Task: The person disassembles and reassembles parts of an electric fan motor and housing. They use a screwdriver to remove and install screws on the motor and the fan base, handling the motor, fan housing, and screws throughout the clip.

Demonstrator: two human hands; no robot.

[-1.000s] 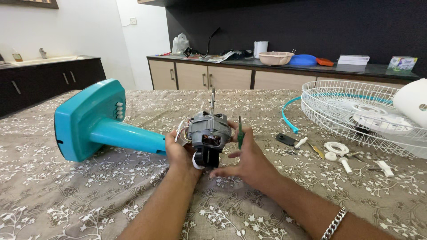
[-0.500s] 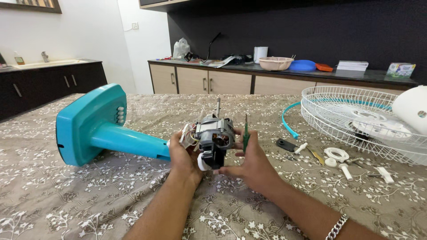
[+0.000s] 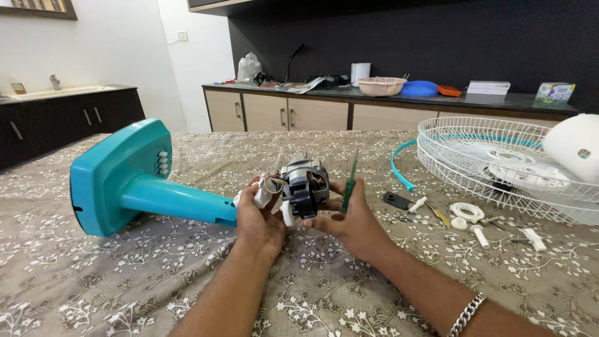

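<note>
A grey fan motor [image 3: 304, 185] with exposed wires sits at the end of a teal fan stand [image 3: 134, 182] that lies on its side on the patterned cloth. My left hand [image 3: 257, 219] grips the motor's left side where it meets the stand's neck. My right hand [image 3: 350, 218] steadies the motor's right side and pinches a thin green screwdriver [image 3: 350, 181] upright between its fingers. A metal bracelet [image 3: 467, 314] circles my right wrist.
A white wire fan guard [image 3: 499, 163] and white fan housing [image 3: 575, 148] lie at right. Small white knobs, a ring [image 3: 467, 212] and a black piece [image 3: 397, 200] are scattered near them. A teal rim strip [image 3: 399, 168] curves beside the guard. Counters stand behind.
The motor has tilted and turned in my hands, its shaft no longer pointing straight up. The camera has moved slightly, shifting the stand right in view.
</note>
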